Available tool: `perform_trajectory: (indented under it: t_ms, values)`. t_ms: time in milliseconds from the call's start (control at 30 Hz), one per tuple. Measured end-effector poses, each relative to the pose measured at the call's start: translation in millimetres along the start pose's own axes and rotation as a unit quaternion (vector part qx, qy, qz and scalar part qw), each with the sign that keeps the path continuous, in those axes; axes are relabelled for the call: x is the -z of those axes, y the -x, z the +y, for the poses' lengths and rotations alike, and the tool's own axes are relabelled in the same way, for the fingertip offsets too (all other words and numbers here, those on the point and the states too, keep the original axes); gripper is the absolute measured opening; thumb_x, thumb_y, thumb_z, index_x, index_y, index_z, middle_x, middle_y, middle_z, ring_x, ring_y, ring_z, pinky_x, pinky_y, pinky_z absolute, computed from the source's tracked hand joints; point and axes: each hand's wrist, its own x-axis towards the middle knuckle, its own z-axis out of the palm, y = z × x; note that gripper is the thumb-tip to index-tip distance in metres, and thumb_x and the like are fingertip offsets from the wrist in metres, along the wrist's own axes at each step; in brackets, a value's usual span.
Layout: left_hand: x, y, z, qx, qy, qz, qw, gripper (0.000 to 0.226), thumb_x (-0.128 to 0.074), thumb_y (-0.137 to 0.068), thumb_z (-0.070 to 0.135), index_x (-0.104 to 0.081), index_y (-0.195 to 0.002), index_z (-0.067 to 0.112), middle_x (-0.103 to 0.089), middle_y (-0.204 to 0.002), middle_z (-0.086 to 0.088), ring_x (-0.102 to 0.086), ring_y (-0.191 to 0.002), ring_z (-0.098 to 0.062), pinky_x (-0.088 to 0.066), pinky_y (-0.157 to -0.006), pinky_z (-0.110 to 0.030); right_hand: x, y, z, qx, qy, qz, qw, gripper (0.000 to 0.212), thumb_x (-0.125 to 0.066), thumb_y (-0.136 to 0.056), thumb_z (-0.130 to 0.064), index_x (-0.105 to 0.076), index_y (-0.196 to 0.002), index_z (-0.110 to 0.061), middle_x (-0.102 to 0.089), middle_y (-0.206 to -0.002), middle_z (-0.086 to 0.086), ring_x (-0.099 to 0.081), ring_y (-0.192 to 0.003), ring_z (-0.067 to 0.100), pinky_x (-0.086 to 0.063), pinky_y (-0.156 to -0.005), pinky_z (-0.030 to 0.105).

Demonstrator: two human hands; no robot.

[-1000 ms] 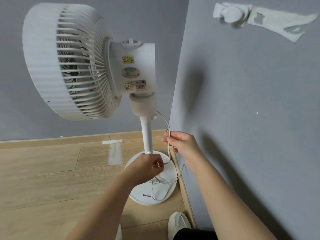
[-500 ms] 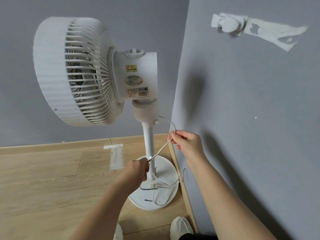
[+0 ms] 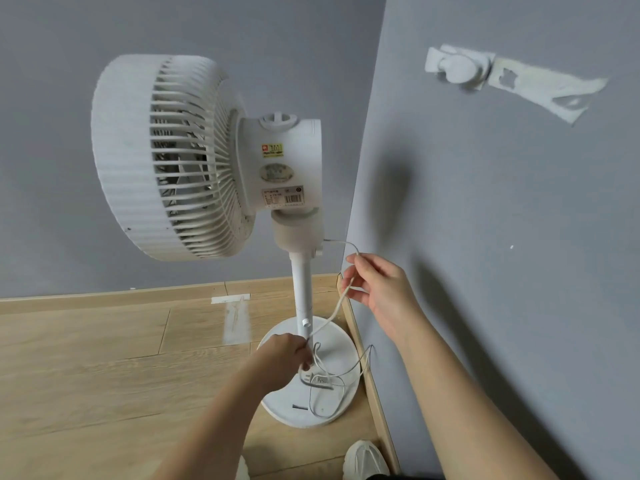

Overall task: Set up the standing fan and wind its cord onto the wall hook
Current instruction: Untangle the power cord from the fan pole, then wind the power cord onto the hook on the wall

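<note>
Since a second earlier, the cord (image 3: 329, 317) had been drawn from a hanging loop into a slanted line between both hands. The right hand (image 3: 381, 289) pinched it just right of the fan's pole (image 3: 302, 289), below where it left the neck. The left hand (image 3: 287, 355) gripped it with curled fingers at the pole's foot. Loose coils and the plug (image 3: 318, 381) lay on the base (image 3: 341, 341) right of the pole. The wall hook (image 3: 457, 69) sat well above and right of the pole, bare of cord. Gathering looked like the step in hand. To do it well, the left hand should feed slack in even loops. The right should collect them without tugging the neck joint, or the upright fan (image 3: 166, 157) could tip.
</note>
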Motion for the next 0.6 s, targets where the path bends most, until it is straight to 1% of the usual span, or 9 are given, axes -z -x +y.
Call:
perform_trajectory:
  t_ms: [67,133,200,300,400,500,600]
  values:
    - [0,0,7,-0.011,0.016,0.013,1.000,0.033,-0.044,-0.093,0.015,-0.059,-0.065,0.027,-0.064,-0.071,0.011,-0.061,-0.076,-0.015,-0.050,-0.078,-0.031,0,0,-8,-0.001,0.003,0.011,1.000,0.019,-0.047,-0.099,-0.008,-0.064,-0.094,-0.002,-0.056,-0.067,0.006,-0.056,-0.056,0.016,-0.054,-0.061,0.031]
    - [4,0,16,-0.027,0.024,0.033,0.999,0.030,-0.045,-0.092,0.015,-0.061,-0.068,0.024,-0.066,-0.074,0.009,-0.063,-0.076,-0.016,-0.050,-0.073,-0.028,-3,-1,-23,-0.006,0.011,0.009,1.000,0.021,-0.047,-0.100,-0.009,-0.065,-0.094,-0.002,-0.056,-0.068,0.005,-0.055,-0.054,0.014,-0.053,-0.062,0.032]
    - [6,2,26,-0.043,0.041,0.047,0.997,0.027,-0.046,-0.092,0.014,-0.062,-0.072,0.021,-0.070,-0.076,0.006,-0.066,-0.075,-0.018,-0.050,-0.069,-0.027,-8,-2,-39,-0.015,0.011,-0.009,1.000,0.021,-0.047,-0.100,-0.010,-0.065,-0.093,-0.002,-0.058,-0.069,0.005,-0.056,-0.057,0.015,-0.052,-0.065,0.032]
    - [10,5,40,-0.063,0.081,0.063,0.993,0.023,-0.047,-0.093,0.014,-0.063,-0.076,0.017,-0.072,-0.079,0.004,-0.067,-0.075,-0.017,-0.055,-0.072,-0.031,-19,-3,-59,-0.021,0.012,-0.027,0.999,0.020,-0.047,-0.099,-0.010,-0.064,-0.091,-0.004,-0.061,-0.070,0.004,-0.058,-0.061,0.016,-0.051,-0.066,0.030]
    - [22,8,54,-0.095,0.101,0.079,0.987,0.027,-0.047,-0.096,0.024,-0.065,-0.080,0.012,-0.072,-0.081,0.001,-0.065,-0.075,-0.017,-0.053,-0.077,-0.034,-24,-2,-76,-0.030,0.015,-0.021,0.999,0.019,-0.049,-0.098,-0.010,-0.065,-0.088,-0.004,-0.062,-0.070,0.004,-0.059,-0.059,0.015,-0.051,-0.064,0.028]
    - [38,12,66,-0.101,0.111,0.100,0.984,0.031,-0.045,-0.098,0.028,-0.065,-0.083,0.009,-0.070,-0.082,-0.001,-0.062,-0.074,-0.014,-0.050,-0.076,-0.032,-28,-2,-89,-0.057,0.004,-0.002,0.998,0.021,-0.052,-0.097,-0.012,-0.065,-0.082,-0.005,-0.060,-0.066,0.004,-0.058,-0.049,0.012,-0.051,-0.058,0.026]
    - [55,14,75,-0.116,0.073,0.159,0.978,0.024,-0.046,-0.095,0.020,-0.064,-0.082,0.012,-0.070,-0.083,0.000,-0.062,-0.075,-0.014,-0.049,-0.073,-0.028,-31,-1,-101,-0.089,-0.011,0.012,0.996,0.025,-0.051,-0.098,-0.015,-0.062,-0.078,-0.007,-0.058,-0.064,0.002,-0.054,-0.038,0.007,-0.049,-0.052,0.022]
